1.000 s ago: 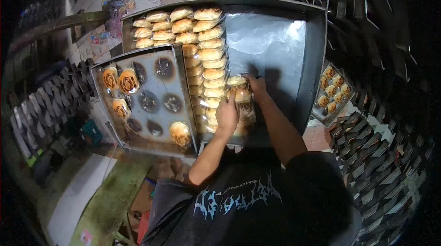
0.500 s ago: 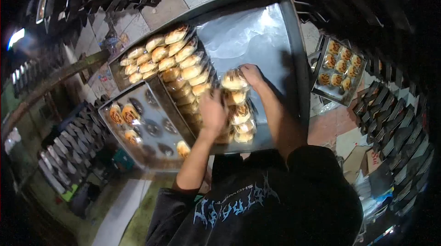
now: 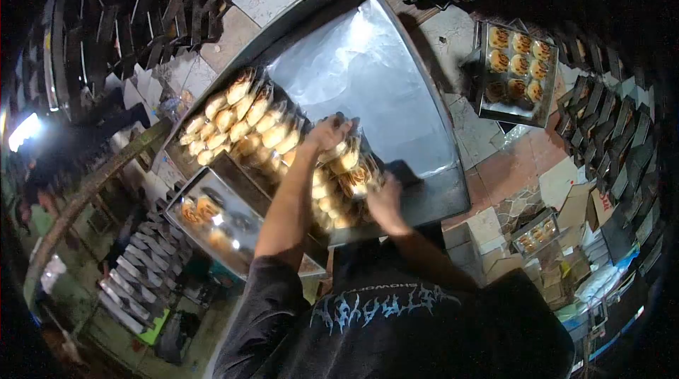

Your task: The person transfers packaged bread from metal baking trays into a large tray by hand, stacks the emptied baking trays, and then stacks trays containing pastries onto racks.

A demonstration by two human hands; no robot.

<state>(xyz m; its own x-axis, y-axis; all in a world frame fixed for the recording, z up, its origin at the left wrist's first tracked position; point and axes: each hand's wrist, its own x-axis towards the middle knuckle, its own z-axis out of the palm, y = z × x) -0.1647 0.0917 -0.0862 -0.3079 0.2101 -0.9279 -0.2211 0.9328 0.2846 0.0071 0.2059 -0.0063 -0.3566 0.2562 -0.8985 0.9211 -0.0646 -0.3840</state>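
In the head view, my left hand (image 3: 329, 133) is at the far end of a short row of plastic-wrapped buns (image 3: 346, 159), its fingers bent against them. My right hand (image 3: 385, 202), smeared by motion, touches the near right side of that row; its fingers are unclear. More wrapped buns (image 3: 226, 121) stand on edge in packed rows in the left part of a large metal tray (image 3: 453, 145). A smaller metal tray (image 3: 244, 220) with round dark marks and a few buns rests over the large tray's left edge, partly behind my left forearm.
On the tiled floor at the upper right is a tray of buns (image 3: 483, 71). Another small bun tray (image 3: 520, 243) lies by cardboard pieces (image 3: 555, 287) at the right. Stacked dark trays (image 3: 141, 18) line the surroundings. A rusty bar (image 3: 92, 188) crosses the left.
The view has turned, swinging the large tray. My left hand has moved from beside the wrapped buns to their far end. My right hand has dropped from the far end to their near right side.
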